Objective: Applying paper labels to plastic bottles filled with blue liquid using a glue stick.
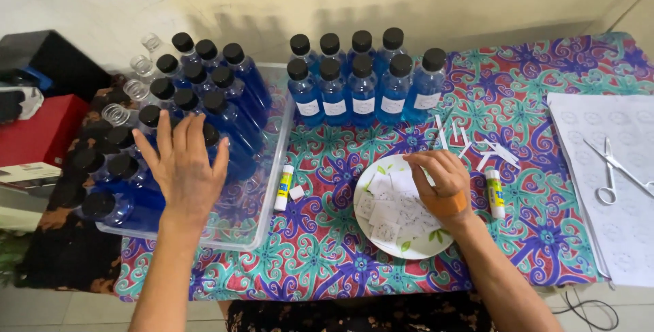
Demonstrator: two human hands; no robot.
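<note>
Left hand (pixel 182 168) is spread flat, fingers released, hovering over the clear plastic tub (pixel 262 226) at the bench's left edge. It grips nothing; fingertips sit just above the black caps of the unlabelled blue bottles (pixel 231 100) lying tilted in the tub.

Right hand (pixel 439 178) is over the white plate (pixel 415 250) near the front middle of the bench, fingers pinched at the plate's far rim. Looks like they're nipping one of the small paper labels (pixel 392 209) piled on the plate, but I can't tell for sure if one is actually caught.

Labelled blue bottles (pixel 361 90) stand upright in two rows at the back edge. Glue stick (pixel 283 187) lies between tub and plate, a second glue stick (pixel 495 194) just right of the plate. Cut paper strips (pixel 487 151) lie behind the plate, scissors (pixel 616 168) on the printed sheets (pixel 599 236) at the right edge.

Judgement: mid-cycle, pick label plus pick bottle. Left needs to close on one bottle without knocking its neighbours; right needs a single label separated cleanly.
</note>
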